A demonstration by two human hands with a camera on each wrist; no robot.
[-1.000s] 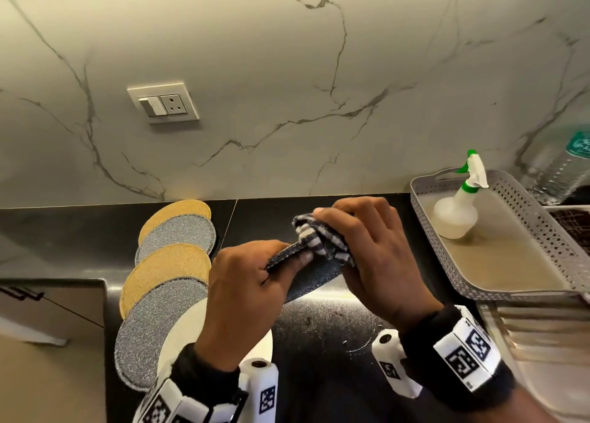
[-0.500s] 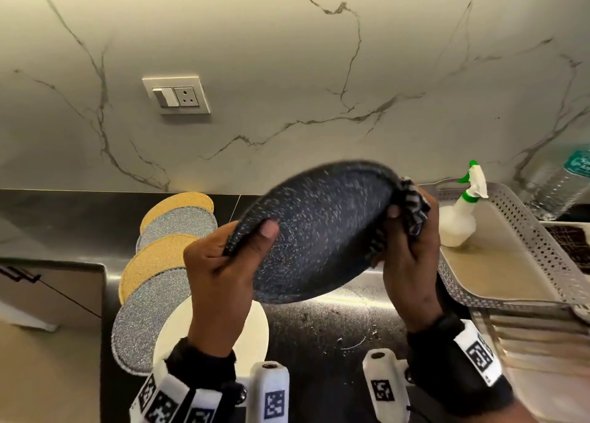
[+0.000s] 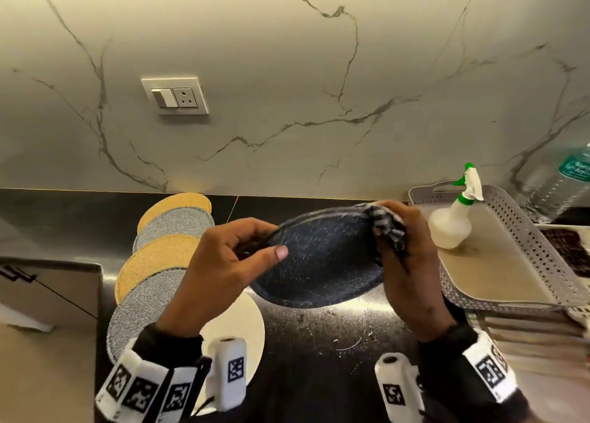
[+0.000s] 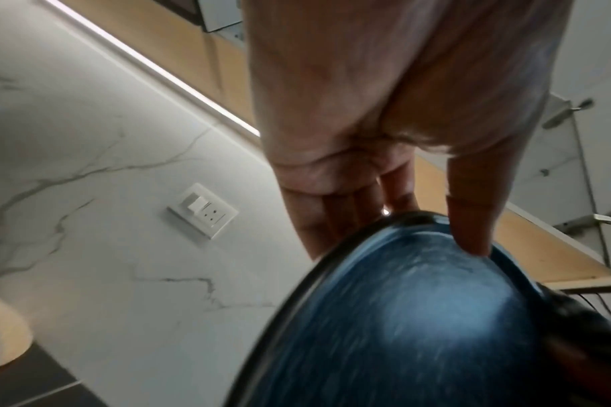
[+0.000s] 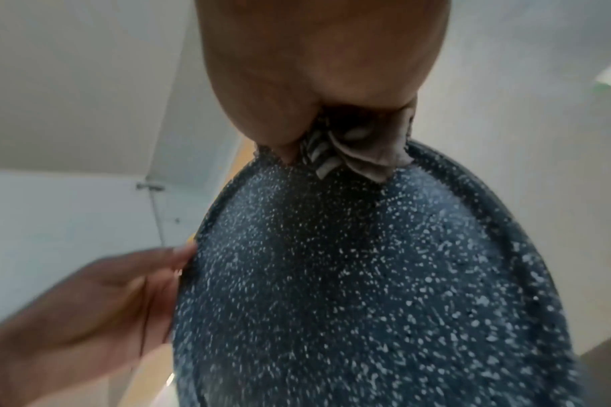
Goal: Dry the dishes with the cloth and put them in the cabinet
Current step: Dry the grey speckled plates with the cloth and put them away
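Note:
A dark blue speckled plate (image 3: pixel 322 263) is held tilted above the black counter (image 3: pixel 319 336), between both hands. My left hand (image 3: pixel 255 247) pinches its left rim, thumb on the near face, fingers behind. My right hand (image 3: pixel 399 237) grips a striped black-and-white cloth (image 3: pixel 388 228) bunched against the plate's right rim. The left wrist view shows the plate (image 4: pixel 419 316) blurred, with the thumb (image 4: pixel 471 220) on its rim. In the right wrist view the cloth (image 5: pixel 349 146) lies on the speckled plate (image 5: pixel 349 275). A white plate (image 3: pixel 245 327) sits on the counter below.
Gold and silver round mats (image 3: pixel 159 256) overlap on the counter at left. A grey perforated tray (image 3: pixel 526 250) at right holds a white spray bottle (image 3: pixel 453 221). A clear water bottle (image 3: pixel 562 183) stands behind. A wall socket (image 3: pixel 175 95) is on the marble backsplash.
The plate was edge-on a second ago, then rose and turned its face to me, and has since tilted flatter and lower. The cloth moved from the top edge to the right rim.

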